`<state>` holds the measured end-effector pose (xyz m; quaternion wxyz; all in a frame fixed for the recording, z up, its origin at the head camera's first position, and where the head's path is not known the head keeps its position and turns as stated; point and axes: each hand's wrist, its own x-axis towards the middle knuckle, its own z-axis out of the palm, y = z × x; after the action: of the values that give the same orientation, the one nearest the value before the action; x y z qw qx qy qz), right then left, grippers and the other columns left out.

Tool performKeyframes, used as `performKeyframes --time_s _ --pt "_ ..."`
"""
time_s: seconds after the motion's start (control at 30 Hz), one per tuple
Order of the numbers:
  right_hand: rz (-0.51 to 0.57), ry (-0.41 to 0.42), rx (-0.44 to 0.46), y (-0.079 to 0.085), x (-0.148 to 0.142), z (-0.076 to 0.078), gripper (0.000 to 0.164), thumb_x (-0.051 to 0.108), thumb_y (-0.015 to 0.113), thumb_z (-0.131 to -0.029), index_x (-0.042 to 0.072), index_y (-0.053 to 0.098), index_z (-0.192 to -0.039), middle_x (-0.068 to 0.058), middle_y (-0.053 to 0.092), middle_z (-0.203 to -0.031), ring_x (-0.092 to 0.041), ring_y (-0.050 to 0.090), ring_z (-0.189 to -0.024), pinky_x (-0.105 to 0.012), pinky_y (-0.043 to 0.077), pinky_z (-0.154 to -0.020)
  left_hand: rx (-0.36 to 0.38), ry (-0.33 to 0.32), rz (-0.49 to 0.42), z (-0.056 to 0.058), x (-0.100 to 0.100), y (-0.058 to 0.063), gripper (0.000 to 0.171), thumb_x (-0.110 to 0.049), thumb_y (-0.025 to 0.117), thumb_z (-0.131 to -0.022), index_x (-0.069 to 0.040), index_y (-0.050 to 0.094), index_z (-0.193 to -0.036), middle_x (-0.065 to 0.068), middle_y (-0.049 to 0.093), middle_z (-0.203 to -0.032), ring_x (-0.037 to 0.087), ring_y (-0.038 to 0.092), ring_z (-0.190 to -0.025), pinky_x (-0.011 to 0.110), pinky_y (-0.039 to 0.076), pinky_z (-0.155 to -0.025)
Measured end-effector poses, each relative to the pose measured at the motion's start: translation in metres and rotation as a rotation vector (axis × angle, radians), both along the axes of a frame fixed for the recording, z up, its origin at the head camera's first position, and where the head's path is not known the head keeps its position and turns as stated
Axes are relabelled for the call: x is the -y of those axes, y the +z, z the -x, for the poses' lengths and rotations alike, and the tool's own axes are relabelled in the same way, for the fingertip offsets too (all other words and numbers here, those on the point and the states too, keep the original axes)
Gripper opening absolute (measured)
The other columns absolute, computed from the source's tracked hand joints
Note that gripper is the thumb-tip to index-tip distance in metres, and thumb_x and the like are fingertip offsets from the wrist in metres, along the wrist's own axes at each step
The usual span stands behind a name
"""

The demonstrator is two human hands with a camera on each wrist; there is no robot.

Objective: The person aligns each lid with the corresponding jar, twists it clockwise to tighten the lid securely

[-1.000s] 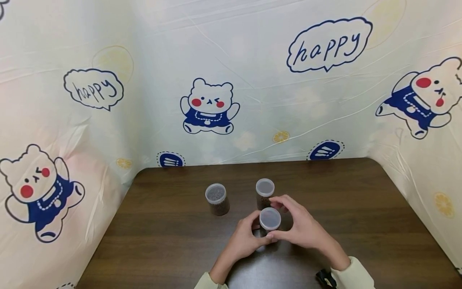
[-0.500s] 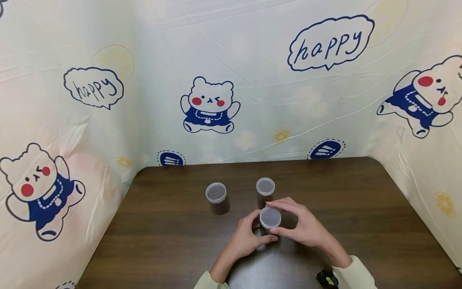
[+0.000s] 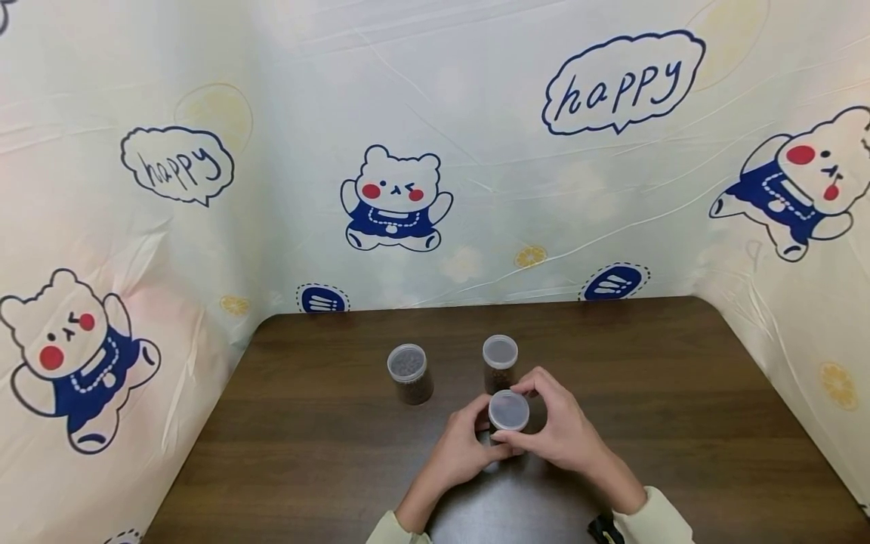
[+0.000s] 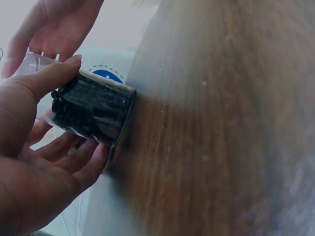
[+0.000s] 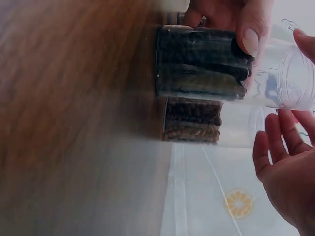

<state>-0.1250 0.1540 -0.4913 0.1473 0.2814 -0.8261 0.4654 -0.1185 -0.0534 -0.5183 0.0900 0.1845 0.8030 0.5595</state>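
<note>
A clear plastic jar [image 5: 202, 64] with a translucent screw lid [image 3: 508, 410] stands upright on the table, its lower part filled with dark bean-like pieces. My left hand [image 3: 462, 449] grips the jar's body, thumb in front and fingers round the far side. At the top, my right hand [image 3: 571, 434] has thumb and forefinger on opposite edges of the lid. The right hand's other fingers [image 5: 283, 135] are bent beside the jar in the right wrist view. Just behind stands a second lidded jar [image 3: 500, 370] with brown contents.
Farther left stands a third lidded jar [image 3: 410, 378] with dark contents. The brown wooden table [image 3: 306, 453] is walled by a printed cloth [image 3: 476, 151] at the back and both sides. A black strap [image 3: 605, 529] shows by the right sleeve.
Around the lid, my right hand's forefinger has shifted right along the back edge and its thumb left along the front. The left hand and all jars keep their places.
</note>
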Motion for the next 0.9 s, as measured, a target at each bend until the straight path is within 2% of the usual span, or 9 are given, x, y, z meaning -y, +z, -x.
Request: performKeyframes --time_s 0.1,0.2,0.3,0.4,0.57,0.67,0.9 --pt "-0.023 -0.004 0.008 0.001 -0.001 0.000 0.064 0.036 0.101 -0.068 0.017 0.062 -0.117 0.008 0.064 -0.113 -0.006 0.060 -0.102 -0.034 0.054 -0.089 -0.008 0.002 0.024 0.000 0.000 0.000 0.052 -0.020 0.092 -0.082 -0.022 0.067 -0.127 0.000 0.076 -0.121 0.008 0.071 -0.113 0.022 0.057 -0.098" --pt "-0.043 0.018 0.035 0.002 -0.006 0.000 0.074 0.037 0.100 -0.070 0.018 0.061 -0.130 0.006 0.065 -0.120 -0.007 0.060 -0.107 -0.030 0.054 -0.092 -0.012 0.006 0.044 0.001 0.000 0.000 0.053 -0.023 0.093 -0.081 -0.024 0.067 -0.127 -0.001 0.076 -0.120 0.006 0.070 -0.113 0.023 0.056 -0.099" --pt "-0.034 0.080 0.066 0.004 -0.012 0.001 0.081 0.033 0.097 -0.075 0.016 0.057 -0.144 0.003 0.067 -0.131 -0.011 0.060 -0.114 -0.030 0.053 -0.095 -0.011 0.003 0.033 0.001 0.000 0.000 0.053 -0.025 0.093 -0.081 -0.025 0.066 -0.127 -0.002 0.076 -0.119 0.006 0.069 -0.112 0.024 0.057 -0.099" --pt "-0.012 0.149 0.107 0.006 -0.017 0.001 0.076 0.027 0.093 -0.082 0.017 0.057 -0.148 0.003 0.066 -0.140 -0.012 0.059 -0.122 -0.031 0.052 -0.099 0.000 -0.004 0.008 0.001 0.000 0.000 0.055 -0.027 0.094 -0.080 -0.026 0.065 -0.127 -0.003 0.075 -0.118 0.006 0.070 -0.111 0.024 0.057 -0.099" --pt "0.013 0.213 0.123 0.005 -0.021 0.002 0.064 0.019 0.087 -0.088 0.017 0.062 -0.146 0.002 0.067 -0.138 -0.010 0.059 -0.125 -0.027 0.053 -0.103 0.012 -0.007 -0.011 0.001 0.000 0.000 0.058 -0.028 0.094 -0.080 -0.029 0.065 -0.130 -0.005 0.075 -0.118 0.005 0.070 -0.111 0.025 0.057 -0.099" --pt "0.025 0.211 0.113 0.004 -0.020 0.002 0.063 0.017 0.088 -0.087 0.018 0.063 -0.145 0.001 0.068 -0.135 -0.010 0.060 -0.123 -0.024 0.051 -0.104 0.016 -0.009 -0.018 0.001 0.000 -0.001 0.058 -0.028 0.094 -0.080 -0.030 0.065 -0.130 -0.005 0.075 -0.118 0.005 0.070 -0.110 0.026 0.057 -0.099" --pt "0.044 0.121 0.068 0.001 -0.009 0.000 0.067 0.021 0.095 -0.079 0.019 0.066 -0.140 0.001 0.070 -0.130 -0.010 0.062 -0.118 -0.020 0.048 -0.101 0.004 0.003 0.007 0.001 0.000 0.000 0.055 -0.026 0.094 -0.080 -0.026 0.066 -0.128 -0.003 0.076 -0.119 0.006 0.070 -0.111 0.024 0.057 -0.099"
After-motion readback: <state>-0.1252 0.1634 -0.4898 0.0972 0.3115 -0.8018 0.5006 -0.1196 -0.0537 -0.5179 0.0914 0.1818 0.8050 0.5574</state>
